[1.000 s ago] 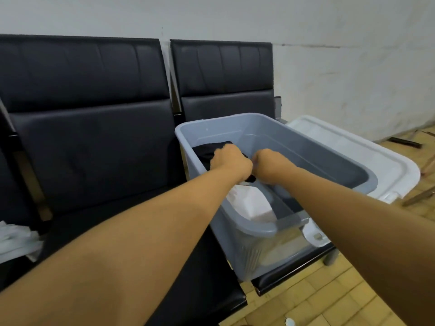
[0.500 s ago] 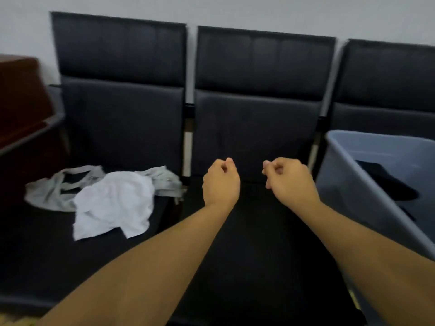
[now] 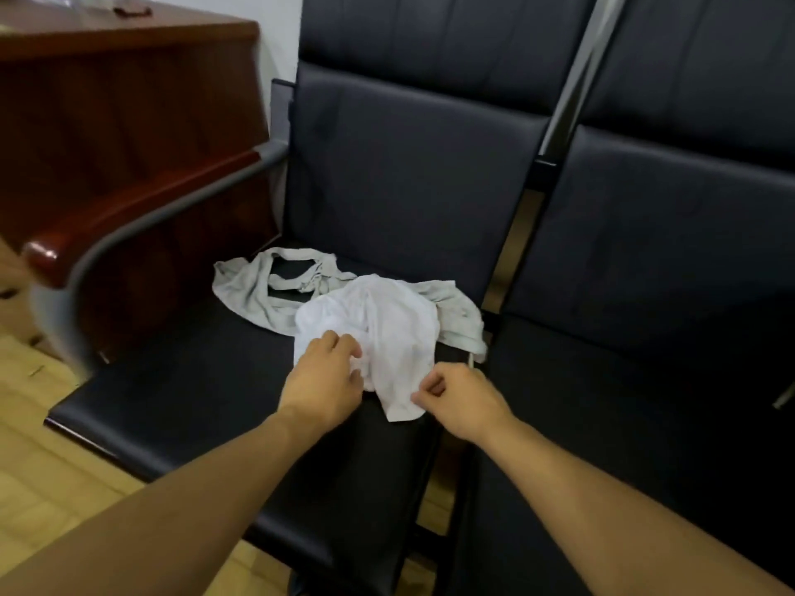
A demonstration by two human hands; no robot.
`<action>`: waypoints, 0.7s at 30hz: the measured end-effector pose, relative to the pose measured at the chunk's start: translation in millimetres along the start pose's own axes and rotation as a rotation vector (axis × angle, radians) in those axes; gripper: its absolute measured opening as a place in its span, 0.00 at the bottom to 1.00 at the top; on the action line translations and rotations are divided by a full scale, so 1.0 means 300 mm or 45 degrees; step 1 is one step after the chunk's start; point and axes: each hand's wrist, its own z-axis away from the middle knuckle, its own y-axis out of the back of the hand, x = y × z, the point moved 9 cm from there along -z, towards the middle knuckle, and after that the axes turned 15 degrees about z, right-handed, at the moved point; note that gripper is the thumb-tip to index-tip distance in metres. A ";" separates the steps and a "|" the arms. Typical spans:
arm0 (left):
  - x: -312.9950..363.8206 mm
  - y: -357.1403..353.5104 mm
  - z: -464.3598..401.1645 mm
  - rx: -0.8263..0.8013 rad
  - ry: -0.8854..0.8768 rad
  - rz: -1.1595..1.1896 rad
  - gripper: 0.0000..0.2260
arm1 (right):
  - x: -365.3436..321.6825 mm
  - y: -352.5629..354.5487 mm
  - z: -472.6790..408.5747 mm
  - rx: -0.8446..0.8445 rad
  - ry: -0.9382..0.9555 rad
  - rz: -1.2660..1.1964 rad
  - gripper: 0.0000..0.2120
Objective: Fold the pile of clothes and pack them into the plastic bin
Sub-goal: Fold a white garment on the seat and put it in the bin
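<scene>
A wooden armrest point(image 3: 129, 208) ends the row of black seats at far left. On the left seat point(image 3: 193, 406) lie two garments: a grey top point(image 3: 245, 294) spread behind, and a crumpled white cloth point(image 3: 387, 329) lying partly over it. The bin is out of view.

The left hand point(image 3: 327, 380) rests on the white cloth's near left edge, its fingers point(image 3: 344, 342) curled down into the fabric; whether they have gathered any is not plain. The right hand point(image 3: 460, 397) pinches the cloth's near corner between thumb and curled fingers point(image 3: 430, 387).

The likely trouble is the overlap: lifting the white cloth could drag the grey top along, or off the seat's edge to the floor. The cloth is also bunched, so a lift by two unmatched points would probably leave it twisted and the fold crooked. A shallow pinch at the right corner could slip.
</scene>
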 end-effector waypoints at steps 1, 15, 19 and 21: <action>-0.044 0.002 -0.001 -0.035 -0.023 -0.040 0.15 | -0.028 -0.041 -0.015 -0.029 0.011 0.010 0.12; -0.188 0.198 -0.066 0.227 0.261 0.298 0.07 | -0.044 0.029 -0.069 0.209 -0.176 -0.491 0.05; -0.136 0.374 -0.098 0.495 0.325 0.548 0.10 | -0.109 0.227 -0.084 0.236 -0.105 -1.240 0.06; -0.081 0.466 -0.099 0.603 0.298 0.637 0.11 | -0.139 0.346 -0.070 0.287 -0.036 -1.431 0.06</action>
